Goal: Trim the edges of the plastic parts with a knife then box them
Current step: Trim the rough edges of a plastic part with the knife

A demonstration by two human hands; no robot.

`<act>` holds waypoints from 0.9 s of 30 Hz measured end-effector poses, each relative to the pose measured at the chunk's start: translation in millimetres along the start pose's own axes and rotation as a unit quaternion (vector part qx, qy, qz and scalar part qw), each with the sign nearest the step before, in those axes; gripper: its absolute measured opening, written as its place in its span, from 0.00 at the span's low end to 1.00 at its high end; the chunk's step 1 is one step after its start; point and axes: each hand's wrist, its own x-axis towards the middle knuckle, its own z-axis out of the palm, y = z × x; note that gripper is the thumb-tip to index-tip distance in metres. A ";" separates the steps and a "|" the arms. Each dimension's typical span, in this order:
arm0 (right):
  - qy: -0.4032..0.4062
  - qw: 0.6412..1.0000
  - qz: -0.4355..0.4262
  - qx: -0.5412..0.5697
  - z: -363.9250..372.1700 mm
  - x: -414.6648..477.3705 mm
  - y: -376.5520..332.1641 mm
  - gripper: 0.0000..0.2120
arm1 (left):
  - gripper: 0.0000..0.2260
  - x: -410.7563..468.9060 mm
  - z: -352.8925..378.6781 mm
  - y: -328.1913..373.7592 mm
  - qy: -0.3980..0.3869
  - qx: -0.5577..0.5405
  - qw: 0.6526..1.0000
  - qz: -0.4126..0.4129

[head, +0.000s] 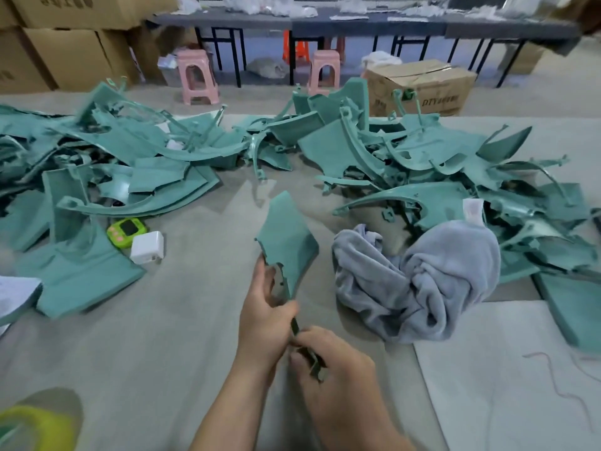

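A teal plastic part [287,242] stands upright above the grey table [169,333], near its front middle. My left hand [265,317] grips its lower end from the left. My right hand [331,362] sits just below and to the right, closed around a dark knife [310,356] whose tip meets the part's narrow bottom edge. Most of the knife is hidden in my fist. Large heaps of the same teal plastic parts lie at the left [97,170] and at the right [439,164].
A crumpled grey cloth [419,288] lies right of my hands. A green timer [126,231] and a white charger block [147,247] sit to the left. A white sheet [507,379] covers the front right. Cardboard boxes [419,87], pink stools [195,74] stand beyond.
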 end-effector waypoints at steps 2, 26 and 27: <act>-0.159 0.984 0.069 0.040 -11.7 9.9 -1.4 0.15 | 0.46 2.1 -7.3 -3.1 0.002 0.016 1.000 -0.001; 0.233 0.869 0.204 -0.385 -178.1 103.7 87.3 0.20 | 0.35 17.4 -32.2 -21.6 0.002 0.311 0.945 0.098; 0.197 0.863 0.221 -0.409 -173.8 99.2 91.5 0.19 | 0.31 20.2 -31.5 -20.5 0.012 0.312 0.944 0.108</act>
